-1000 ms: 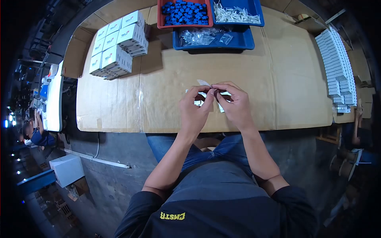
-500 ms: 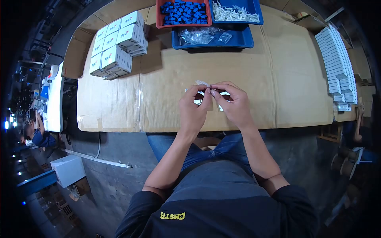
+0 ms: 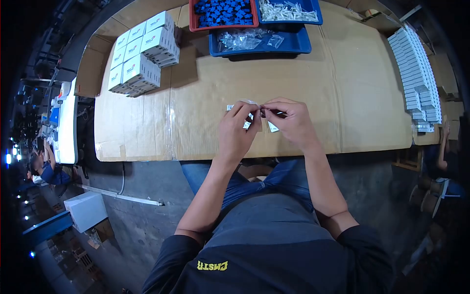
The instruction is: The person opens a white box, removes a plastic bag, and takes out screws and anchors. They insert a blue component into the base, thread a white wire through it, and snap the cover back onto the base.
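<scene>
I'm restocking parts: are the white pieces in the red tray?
No, the white pieces lie in a blue tray beside the red one.

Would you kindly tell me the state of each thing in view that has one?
left hand, pinching translucent plastic
right hand, curled to a pinch; hold unclear
translucent plastic, partly hidden
white printed material, partly covered
red bin, holding blue pieces
rear blue bin, holding white pieces
front blue bin, holding clear bags
left box stack, visible tops closed
right white stack, uneven
</scene>
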Demonstrator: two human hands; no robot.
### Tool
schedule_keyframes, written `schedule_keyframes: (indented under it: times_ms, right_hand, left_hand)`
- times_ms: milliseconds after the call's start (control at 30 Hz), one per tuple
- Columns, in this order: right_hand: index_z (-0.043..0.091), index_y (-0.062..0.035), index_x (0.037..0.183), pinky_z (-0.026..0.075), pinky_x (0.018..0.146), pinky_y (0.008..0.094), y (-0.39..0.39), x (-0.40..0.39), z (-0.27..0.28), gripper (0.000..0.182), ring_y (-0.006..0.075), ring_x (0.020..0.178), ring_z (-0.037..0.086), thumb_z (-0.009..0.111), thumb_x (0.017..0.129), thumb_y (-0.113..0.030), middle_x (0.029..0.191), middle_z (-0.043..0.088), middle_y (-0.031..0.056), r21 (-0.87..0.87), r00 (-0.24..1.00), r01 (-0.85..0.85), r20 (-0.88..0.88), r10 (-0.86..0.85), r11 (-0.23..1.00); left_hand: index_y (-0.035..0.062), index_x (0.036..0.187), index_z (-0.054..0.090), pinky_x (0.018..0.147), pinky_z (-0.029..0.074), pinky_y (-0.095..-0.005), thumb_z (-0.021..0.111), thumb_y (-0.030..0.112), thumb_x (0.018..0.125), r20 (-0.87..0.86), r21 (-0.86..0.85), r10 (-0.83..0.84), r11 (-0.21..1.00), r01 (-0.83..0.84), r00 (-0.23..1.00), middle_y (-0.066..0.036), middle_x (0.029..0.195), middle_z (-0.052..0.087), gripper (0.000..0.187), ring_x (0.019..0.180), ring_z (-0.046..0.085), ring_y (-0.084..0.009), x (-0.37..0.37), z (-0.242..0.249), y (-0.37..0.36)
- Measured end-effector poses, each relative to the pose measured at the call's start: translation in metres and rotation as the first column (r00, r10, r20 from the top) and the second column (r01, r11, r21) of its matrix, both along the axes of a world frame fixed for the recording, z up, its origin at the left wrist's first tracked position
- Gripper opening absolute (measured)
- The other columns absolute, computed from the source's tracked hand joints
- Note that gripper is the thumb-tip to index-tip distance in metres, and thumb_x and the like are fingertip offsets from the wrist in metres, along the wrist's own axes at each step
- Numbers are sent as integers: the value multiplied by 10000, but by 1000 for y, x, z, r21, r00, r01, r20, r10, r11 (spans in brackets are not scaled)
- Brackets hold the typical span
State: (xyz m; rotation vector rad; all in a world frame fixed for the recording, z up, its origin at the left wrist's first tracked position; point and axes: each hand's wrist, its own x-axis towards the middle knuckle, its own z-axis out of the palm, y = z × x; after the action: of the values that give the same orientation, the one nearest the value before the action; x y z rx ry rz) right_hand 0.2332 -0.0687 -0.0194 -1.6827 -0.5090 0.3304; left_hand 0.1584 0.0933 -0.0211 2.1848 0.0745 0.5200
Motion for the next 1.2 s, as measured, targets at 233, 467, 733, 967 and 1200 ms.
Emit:
schedule_keyframes:
  times_ms: [233, 467, 733, 967, 1200]
  right_hand:
    - [746, 18, 984, 581, 666, 296, 17, -10, 1, 105, 202, 725, 711, 741, 880, 9, 954, 747, 121, -10, 947, 208, 254, -198, 978]
    - [710, 11, 994, 624, 734, 311, 27, -12, -4, 143, 210, 831, 741, 741, 863, 60, 1002, 739, 117, 147, 867, 290, 378, -324, 946]
    - [726, 25, 1054, 606, 879, 290, 14, -7, -3, 192, 188, 1018, 722, 699, 884, 111, 1222, 679, 115, 197, 988, 21, 147, -51, 980]
    - [715, 13, 1154, 602, 865, 277, 13, -4, -6, 180, 129, 997, 702, 647, 988, 26, 1168, 708, 86, 411, 928, 136, -370, 29, 901]
    - [685, 39, 1164, 600, 889, 264, 8, -3, -6, 172, 129, 959, 707, 636, 1001, 23, 1064, 722, 83, 291, 898, 156, -441, -13, 944]
  left_hand:
    - [37, 903, 664, 693, 505, -371, 761, 58, 836, -29, 56, 71, 996, -70, 997, -63, 819, 665, 119, 711, 660, -223, -5, -6, 1]
    - [2, 984, 678, 709, 518, -305, 674, 120, 973, -174, -427, 95, 890, -162, 980, -79, 861, 695, 118, 734, 658, -156, -6, -10, -14]
    - [11, 1173, 683, 751, 546, -273, 642, 238, 1053, -217, -933, -138, 321, -164, 966, -39, 1017, 700, 260, 806, 650, -114, 4, -11, 9]
    - [67, 1192, 695, 789, 530, -260, 706, 160, 1009, -136, -970, -135, 221, -104, 981, -21, 1040, 704, 205, 913, 649, -83, -1, -9, 7]
    - [30, 1161, 719, 788, 500, -238, 714, 135, 1009, -146, -912, -111, 401, -90, 983, -15, 1061, 734, 185, 926, 644, -67, -5, -20, 8]
